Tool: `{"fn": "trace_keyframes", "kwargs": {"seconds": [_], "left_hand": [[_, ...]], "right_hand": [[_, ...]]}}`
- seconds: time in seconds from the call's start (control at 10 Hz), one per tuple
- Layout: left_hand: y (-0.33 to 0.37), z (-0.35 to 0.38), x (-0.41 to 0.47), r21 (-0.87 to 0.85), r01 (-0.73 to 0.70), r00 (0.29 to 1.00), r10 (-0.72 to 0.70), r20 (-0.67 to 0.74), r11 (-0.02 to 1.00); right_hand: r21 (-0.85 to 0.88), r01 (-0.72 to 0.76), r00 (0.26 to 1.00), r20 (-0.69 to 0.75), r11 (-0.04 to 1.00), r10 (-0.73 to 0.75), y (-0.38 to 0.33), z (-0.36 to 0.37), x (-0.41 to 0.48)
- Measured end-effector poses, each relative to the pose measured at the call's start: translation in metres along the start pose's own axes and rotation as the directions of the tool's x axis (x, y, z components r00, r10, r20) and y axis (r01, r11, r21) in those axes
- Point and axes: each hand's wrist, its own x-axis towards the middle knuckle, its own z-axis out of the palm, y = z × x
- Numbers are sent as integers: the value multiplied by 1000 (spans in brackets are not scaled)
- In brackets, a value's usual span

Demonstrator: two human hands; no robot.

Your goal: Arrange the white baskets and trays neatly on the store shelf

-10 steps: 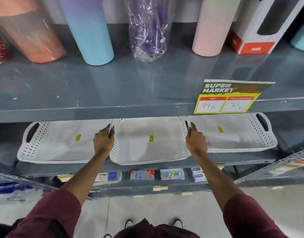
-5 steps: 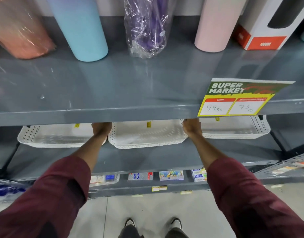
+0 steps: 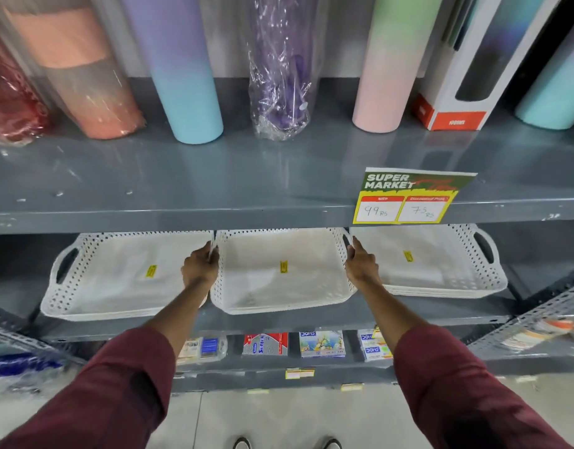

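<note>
A green, yellow and red price card (image 3: 408,197) hangs from the front lip of the upper shelf (image 3: 214,189) and reads "SUPER MARKET", with "MRP 99 Rs" in one white box and what looks like "75 Rs" under a discounted-price heading in the other. On that shelf stand a peach roll (image 3: 84,76), a lilac-to-blue tumbler (image 3: 188,85), a purple item in clear plastic wrap (image 3: 282,79), a green-to-pink tumbler (image 3: 389,69) and a white carton (image 3: 460,92) with a red base whose print is too small to read.

On the middle shelf (image 3: 311,319) three white perforated trays sit side by side, each carrying a small yellow sticker on its floor; the sticker text is unreadable. Each appears to be a stack of several nested trays and holds nothing else. The left tray (image 3: 117,280) and right tray (image 3: 441,264) show cut-out handles at their outer ends. The middle tray (image 3: 279,277) sits between them, its front edge slightly overhanging the shelf lip.

The left hand (image 3: 199,265) is closed around the middle tray's left handle edge, and the right hand (image 3: 360,265) grips its right handle edge, both sleeves maroon.

On the lower shelf lie small packets (image 3: 321,343), some marked "DOMS" and one "Softek"
</note>
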Motion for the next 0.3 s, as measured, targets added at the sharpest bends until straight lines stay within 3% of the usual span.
{"fn": "trace_keyframes", "kwargs": {"seconds": [0.1, 0.2, 0.3], "left_hand": [[6, -10, 2, -2, -23, 998, 23, 62, 1000], [13, -15, -15, -27, -60, 998, 61, 16, 998], [13, -13, -37, -39, -194, 980, 193, -38, 980]], "right_hand": [[-90, 56, 998, 34, 994, -53, -1, -10, -2], [-214, 244, 959, -89, 946, -268, -2, -24, -22], [-197, 387, 899, -135, 901, -416, 6, -28, -32]]}}
